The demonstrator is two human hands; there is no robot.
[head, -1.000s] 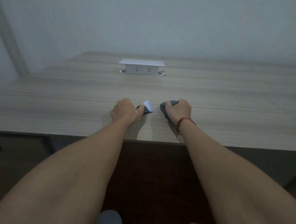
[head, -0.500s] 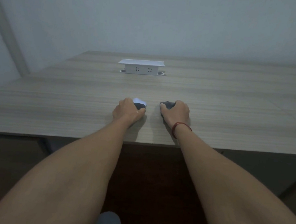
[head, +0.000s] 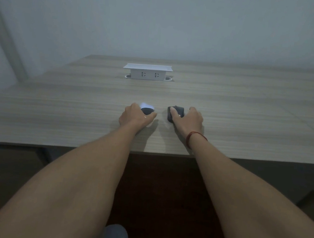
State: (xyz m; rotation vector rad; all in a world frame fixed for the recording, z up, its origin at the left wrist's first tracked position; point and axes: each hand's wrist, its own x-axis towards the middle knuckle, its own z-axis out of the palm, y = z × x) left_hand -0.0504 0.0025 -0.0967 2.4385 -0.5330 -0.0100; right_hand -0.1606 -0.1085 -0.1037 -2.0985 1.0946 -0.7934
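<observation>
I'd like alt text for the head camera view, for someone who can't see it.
Two bare forearms reach over a wooden table: the left hand holds a small dark object with a white piece, the right hand, a red string at its wrist, grips another dark object. A white socket box stands further back.

Below your left hand (head: 136,117), at the bottom edge of the view, your grey shoe (head: 113,237) carries dark printed characters, cut off and seen upside down, too partial to read. You can read nothing else anywhere.
</observation>
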